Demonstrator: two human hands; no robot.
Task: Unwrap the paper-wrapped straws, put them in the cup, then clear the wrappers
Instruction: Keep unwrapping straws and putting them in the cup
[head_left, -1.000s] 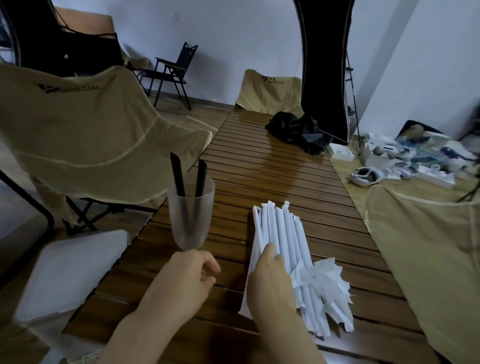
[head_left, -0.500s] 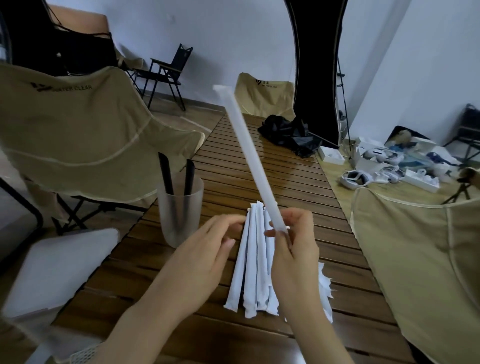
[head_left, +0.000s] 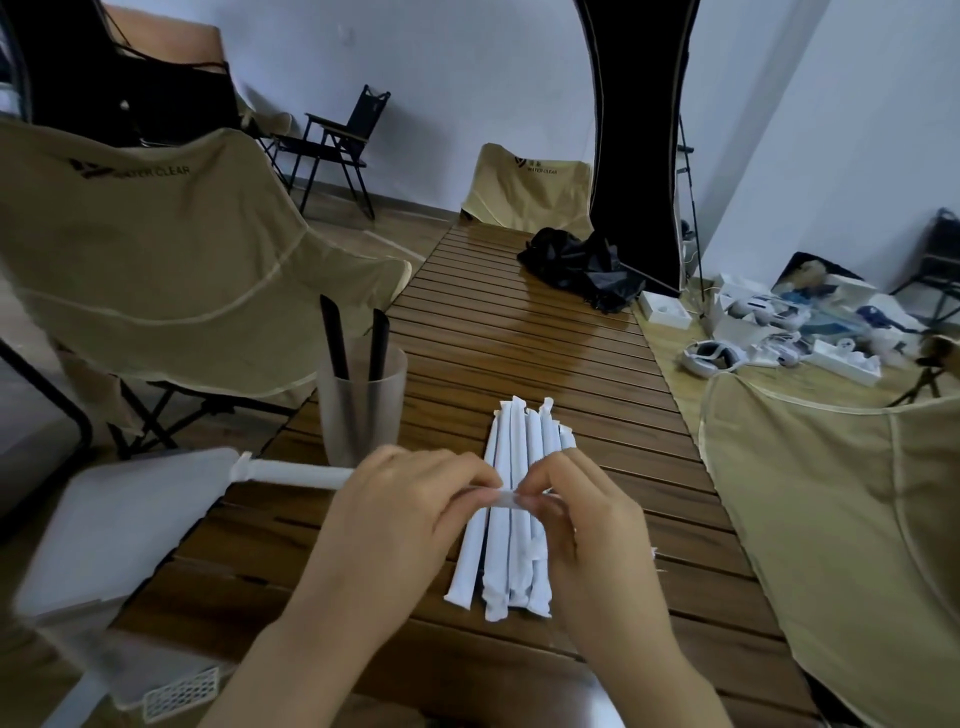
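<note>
Two tan chairs (head_left: 156, 249) beside slatted table (head_left: 519, 332)

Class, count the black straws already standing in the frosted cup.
2. Both black straws stand in the frosted cup: one at its left side, the other toward the right. None seems hidden.

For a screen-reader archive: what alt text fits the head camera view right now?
Two hands, left hand and right hand, hold a wrapped straw sideways over a wooden slat table, pinching its right end. Beneath lies a pile of wrapped straws; to the left a frosted cup holds two black straws.
</note>
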